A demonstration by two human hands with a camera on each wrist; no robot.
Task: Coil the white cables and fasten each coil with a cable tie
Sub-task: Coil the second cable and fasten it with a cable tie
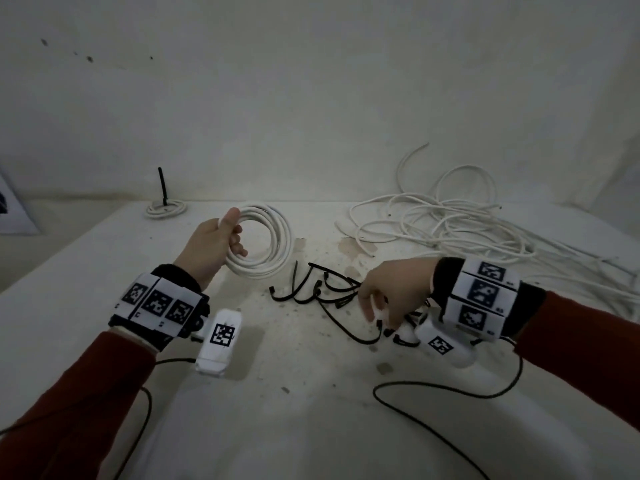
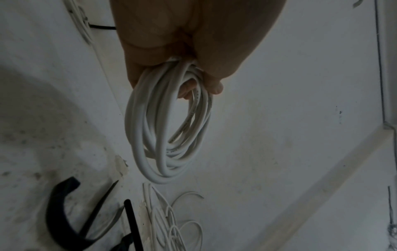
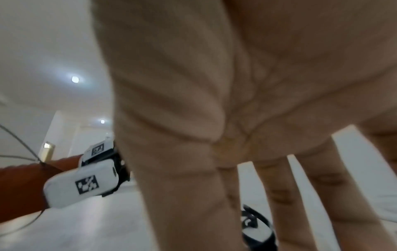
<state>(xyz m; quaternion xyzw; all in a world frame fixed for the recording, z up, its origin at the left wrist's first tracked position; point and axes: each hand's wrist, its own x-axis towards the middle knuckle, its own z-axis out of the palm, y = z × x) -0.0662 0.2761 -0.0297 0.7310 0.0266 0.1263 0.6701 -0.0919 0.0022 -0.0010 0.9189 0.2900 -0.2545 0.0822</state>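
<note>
My left hand (image 1: 228, 237) grips a coil of white cable (image 1: 281, 237) and holds it above the table, left of centre. The left wrist view has the coil (image 2: 141, 129) hanging from my curled fingers (image 2: 193, 34). Several black cable ties (image 1: 322, 292) lie in a loose pile on the table between my hands. My right hand (image 1: 381, 306) reaches down onto the right end of that pile. Its fingers (image 3: 279, 195) are straight and spread, with one black tie (image 3: 255, 224) showing between them. I cannot tell whether they touch a tie.
A tangle of loose white cables (image 1: 450, 220) covers the table's back right. A small tied coil (image 1: 166, 207) with a black tie end sticking up lies at the back left by the wall. Thin black camera wires (image 1: 433, 386) trail across the stained white table (image 1: 294, 393) near me.
</note>
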